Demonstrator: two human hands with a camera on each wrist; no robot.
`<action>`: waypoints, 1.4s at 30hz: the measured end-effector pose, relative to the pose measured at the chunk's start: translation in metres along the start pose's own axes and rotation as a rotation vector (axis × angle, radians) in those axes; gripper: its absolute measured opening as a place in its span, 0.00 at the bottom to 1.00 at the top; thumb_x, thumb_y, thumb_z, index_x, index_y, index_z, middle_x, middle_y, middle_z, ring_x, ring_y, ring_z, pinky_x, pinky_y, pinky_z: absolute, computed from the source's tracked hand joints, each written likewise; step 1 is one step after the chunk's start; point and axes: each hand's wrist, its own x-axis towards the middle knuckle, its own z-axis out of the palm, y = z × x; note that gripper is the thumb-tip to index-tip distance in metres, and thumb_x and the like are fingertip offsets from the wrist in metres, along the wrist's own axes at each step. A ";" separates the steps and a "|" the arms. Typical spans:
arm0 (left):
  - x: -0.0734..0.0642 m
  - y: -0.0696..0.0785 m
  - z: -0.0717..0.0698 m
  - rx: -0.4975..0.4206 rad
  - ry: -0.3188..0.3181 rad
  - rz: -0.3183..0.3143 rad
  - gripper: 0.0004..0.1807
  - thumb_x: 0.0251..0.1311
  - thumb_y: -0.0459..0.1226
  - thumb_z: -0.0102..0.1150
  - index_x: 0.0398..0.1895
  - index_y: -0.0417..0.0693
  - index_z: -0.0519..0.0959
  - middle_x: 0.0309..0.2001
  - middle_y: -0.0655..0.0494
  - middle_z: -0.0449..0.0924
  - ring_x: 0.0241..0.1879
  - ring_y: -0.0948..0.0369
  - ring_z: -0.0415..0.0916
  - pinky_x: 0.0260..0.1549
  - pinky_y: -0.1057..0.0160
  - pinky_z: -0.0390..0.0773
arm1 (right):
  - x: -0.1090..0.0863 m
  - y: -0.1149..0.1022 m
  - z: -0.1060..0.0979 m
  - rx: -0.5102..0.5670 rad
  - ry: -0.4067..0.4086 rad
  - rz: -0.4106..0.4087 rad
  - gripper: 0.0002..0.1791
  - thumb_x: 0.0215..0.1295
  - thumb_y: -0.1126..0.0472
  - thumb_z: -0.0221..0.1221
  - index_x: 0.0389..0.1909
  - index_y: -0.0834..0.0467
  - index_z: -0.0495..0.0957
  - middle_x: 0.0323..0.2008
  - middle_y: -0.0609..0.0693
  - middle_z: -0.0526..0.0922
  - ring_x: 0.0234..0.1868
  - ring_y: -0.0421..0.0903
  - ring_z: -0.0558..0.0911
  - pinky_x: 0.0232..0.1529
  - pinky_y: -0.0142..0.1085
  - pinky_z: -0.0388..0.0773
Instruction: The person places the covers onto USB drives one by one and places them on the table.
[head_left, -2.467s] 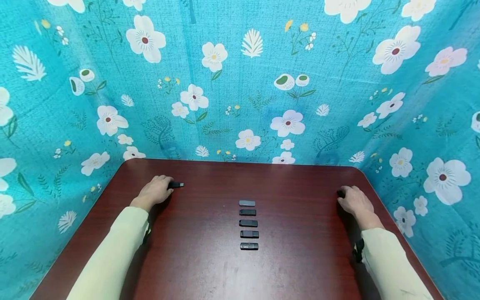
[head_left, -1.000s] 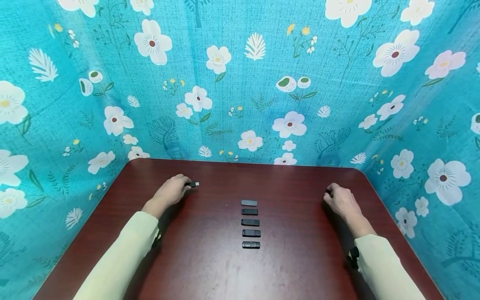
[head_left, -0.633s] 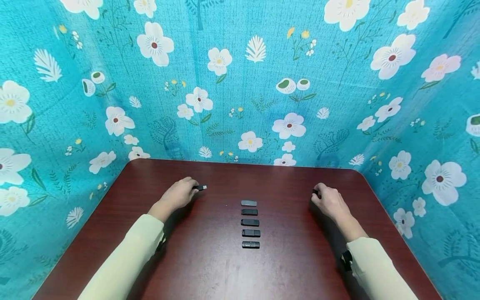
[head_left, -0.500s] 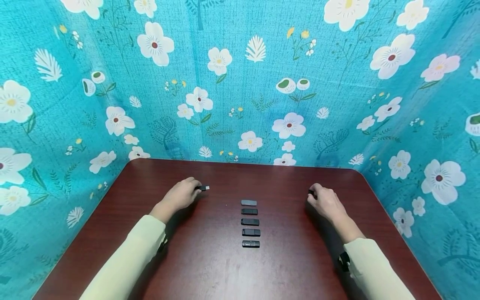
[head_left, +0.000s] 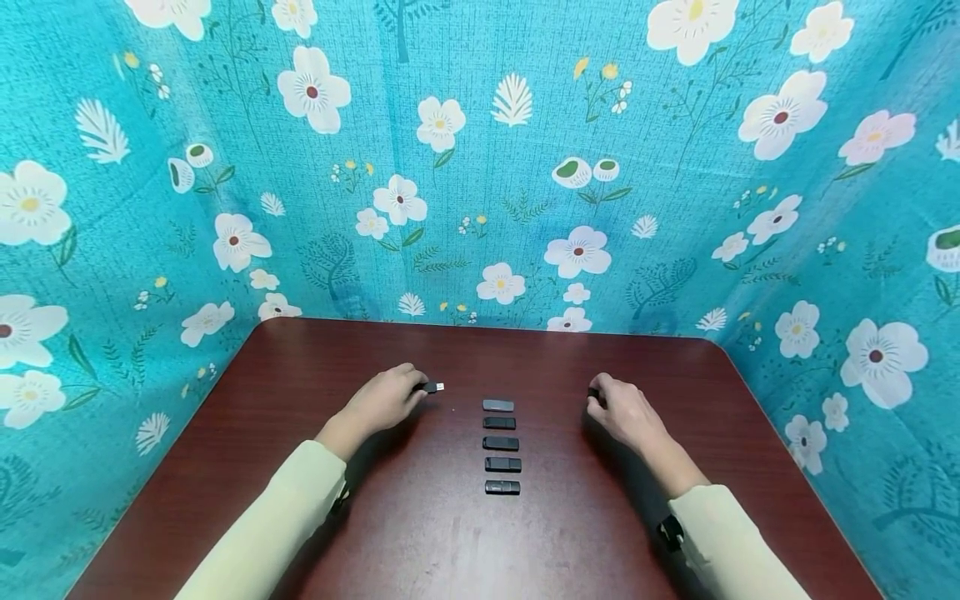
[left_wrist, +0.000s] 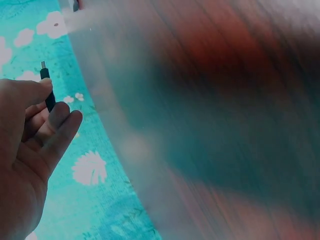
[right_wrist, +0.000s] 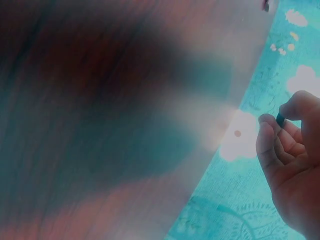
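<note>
In the head view my left hand (head_left: 384, 398) pinches a black USB flash drive (head_left: 431, 387), its bare metal plug pointing right. The left wrist view shows the drive (left_wrist: 45, 76) between thumb and fingers, plug upward. Right of the middle, my right hand (head_left: 626, 410) pinches a small black piece (right_wrist: 280, 120) between thumb and fingertips. Most of that piece is covered by the fingers, and I cannot tell what it is. Between the hands, a column of flash drives lies on the table, from a grey one (head_left: 498, 406) at the far end to a black one (head_left: 502, 487) nearest.
The dark red wooden table (head_left: 420, 542) has rounded far corners. A turquoise flowered curtain (head_left: 465, 208) stands around its back and sides. Black bands (head_left: 671, 532) show at the sleeve cuffs.
Both hands have moved inward, the left to the right with the flash drive and the right to the left with the small black piece. The column of drives has stayed put.
</note>
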 end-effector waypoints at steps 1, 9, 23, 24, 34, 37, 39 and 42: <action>0.000 0.003 0.000 -0.003 -0.004 0.000 0.12 0.69 0.38 0.62 0.49 0.41 0.83 0.41 0.53 0.80 0.37 0.60 0.79 0.38 0.59 0.81 | 0.000 -0.003 0.001 0.002 -0.001 -0.004 0.09 0.67 0.63 0.60 0.46 0.61 0.77 0.32 0.51 0.79 0.28 0.45 0.74 0.30 0.39 0.73; 0.004 0.024 0.003 -0.012 0.000 0.029 0.11 0.69 0.39 0.62 0.50 0.44 0.83 0.40 0.55 0.79 0.35 0.64 0.77 0.37 0.62 0.81 | -0.003 -0.026 0.007 0.044 -0.004 -0.060 0.07 0.67 0.63 0.61 0.43 0.58 0.77 0.30 0.47 0.77 0.27 0.43 0.73 0.28 0.36 0.71; 0.008 0.046 0.009 0.005 0.021 0.085 0.14 0.68 0.39 0.64 0.53 0.42 0.83 0.42 0.54 0.80 0.37 0.63 0.79 0.39 0.62 0.83 | -0.008 -0.052 0.016 0.043 0.021 -0.143 0.08 0.66 0.63 0.63 0.44 0.59 0.78 0.29 0.46 0.78 0.26 0.40 0.73 0.28 0.32 0.74; 0.008 0.048 0.010 0.004 0.021 0.089 0.14 0.68 0.39 0.63 0.52 0.42 0.84 0.41 0.54 0.79 0.36 0.63 0.79 0.38 0.62 0.83 | -0.008 -0.054 0.017 0.043 0.022 -0.152 0.08 0.66 0.64 0.63 0.44 0.59 0.78 0.30 0.46 0.78 0.27 0.39 0.73 0.28 0.32 0.74; 0.014 0.065 0.010 0.010 0.023 0.119 0.13 0.69 0.41 0.63 0.51 0.44 0.84 0.40 0.56 0.79 0.33 0.65 0.76 0.34 0.65 0.81 | -0.008 -0.070 0.021 0.052 0.017 -0.202 0.09 0.66 0.64 0.64 0.45 0.59 0.79 0.31 0.46 0.79 0.27 0.39 0.73 0.28 0.32 0.73; 0.016 0.068 0.010 0.017 0.027 0.136 0.13 0.69 0.41 0.63 0.51 0.44 0.84 0.40 0.56 0.78 0.33 0.66 0.76 0.34 0.65 0.80 | -0.008 -0.073 0.022 0.056 0.021 -0.221 0.09 0.66 0.64 0.64 0.45 0.59 0.79 0.31 0.46 0.79 0.27 0.38 0.73 0.28 0.31 0.73; 0.017 0.070 0.011 0.015 0.028 0.143 0.13 0.69 0.41 0.63 0.51 0.44 0.84 0.40 0.56 0.79 0.33 0.65 0.76 0.33 0.65 0.80 | -0.008 -0.075 0.023 0.063 0.023 -0.234 0.09 0.66 0.64 0.64 0.45 0.59 0.79 0.31 0.46 0.79 0.27 0.38 0.73 0.28 0.31 0.73; 0.018 0.073 0.011 0.004 0.031 0.151 0.13 0.69 0.40 0.63 0.51 0.44 0.84 0.41 0.55 0.79 0.34 0.65 0.77 0.34 0.65 0.81 | -0.008 -0.077 0.025 0.074 0.022 -0.246 0.09 0.66 0.65 0.64 0.46 0.60 0.79 0.31 0.46 0.79 0.27 0.38 0.73 0.28 0.30 0.73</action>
